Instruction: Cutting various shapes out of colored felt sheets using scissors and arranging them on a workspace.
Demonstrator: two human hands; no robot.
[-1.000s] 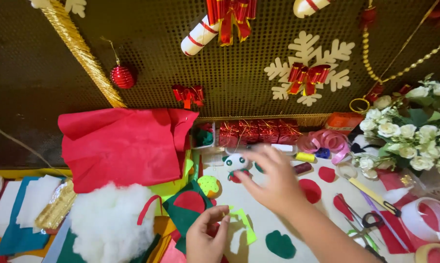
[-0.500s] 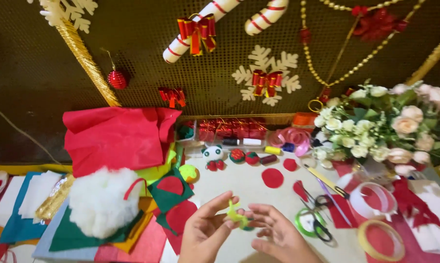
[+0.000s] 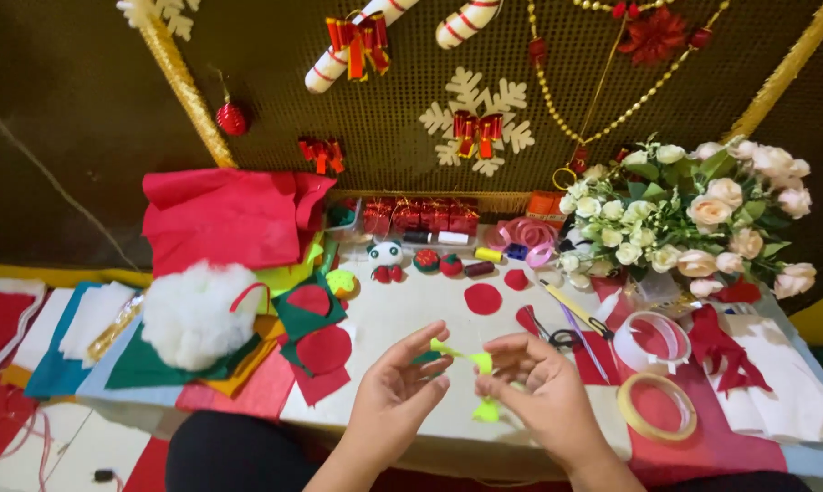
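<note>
I see left hand (image 3: 395,396) and right hand (image 3: 541,392) over desk (image 3: 411,314), fingers (image 3: 429,342) of both pinching yellow-green felt piece (image 3: 470,360) between them. Scissors (image 3: 557,335) just beyond right fingers.

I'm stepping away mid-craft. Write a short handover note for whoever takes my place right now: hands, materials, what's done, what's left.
Left hand: pinching one end of the small yellow-green felt piece, with a dark green scrap at the fingertips.
Right hand: pinching the other end of the same piece, above the table edge.
Around: scissors just beyond the right hand, tape rolls to its right, red felt circles mid-table, white stuffing and felt sheets at left.
Done: red shapes lie cut out.
Left: the yellow-green piece is not yet fixed to anything.
</note>
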